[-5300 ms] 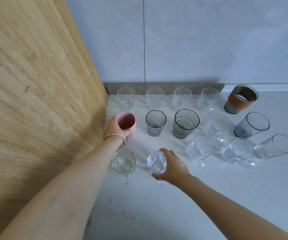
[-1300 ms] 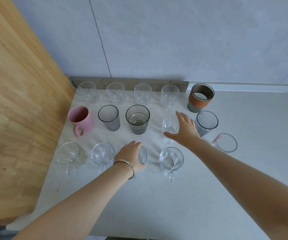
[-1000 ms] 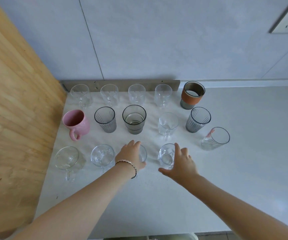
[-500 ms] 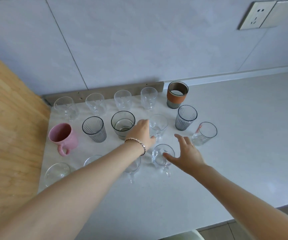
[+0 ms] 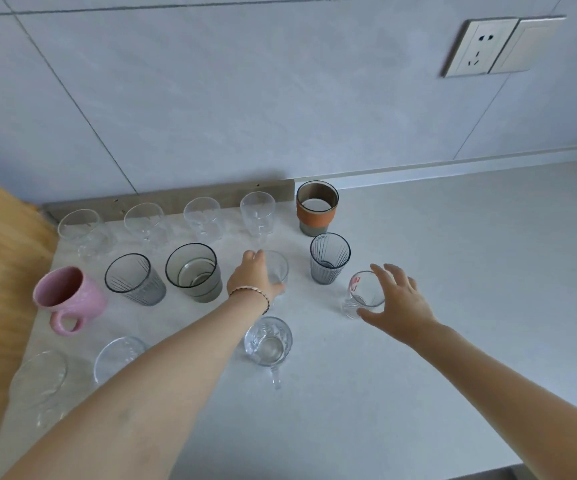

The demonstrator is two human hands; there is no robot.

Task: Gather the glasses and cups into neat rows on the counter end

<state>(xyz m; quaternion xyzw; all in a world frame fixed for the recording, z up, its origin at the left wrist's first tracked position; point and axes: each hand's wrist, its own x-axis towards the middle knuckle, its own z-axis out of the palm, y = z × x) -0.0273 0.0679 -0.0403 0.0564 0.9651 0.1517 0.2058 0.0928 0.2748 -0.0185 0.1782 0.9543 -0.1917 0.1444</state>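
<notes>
Left hand (image 5: 252, 277): one second ago it lay on the front row. It has since moved toward 12 o'clock, and its fingers and thumb now curl round the clear tumbler (image 5: 277, 268) in the middle row.
Right hand (image 5: 399, 303): it has let go of the handled glass cup (image 5: 268, 344) and swung toward 2 o'clock. The fingers are spread and uncurled, arched over the red-marked glass (image 5: 363, 294), with the thumb at its near side. No closed grip is visible.
Handled glass cup: stands free on the counter (image 5: 470, 323), at 6 o'clock from the left hand, with its handle pointing to 6 o'clock.
Clear tumbler: sits between the smoky glass (image 5: 193, 271) at 9 o'clock and the ribbed grey glass (image 5: 330, 258) at 3 o'clock.
Red-marked glass: at 4 o'clock from the ribbed grey glass, outside both row lines.
Meaning for task: the front row is judged settled as far as the handled glass cup. Work has passed to spacing the middle row and recovering the stray glass.
Remaining: the red-marked glass appears to be the last piece out of line. A likely slot is at 3 o'clock of the handled glass cup.
</notes>
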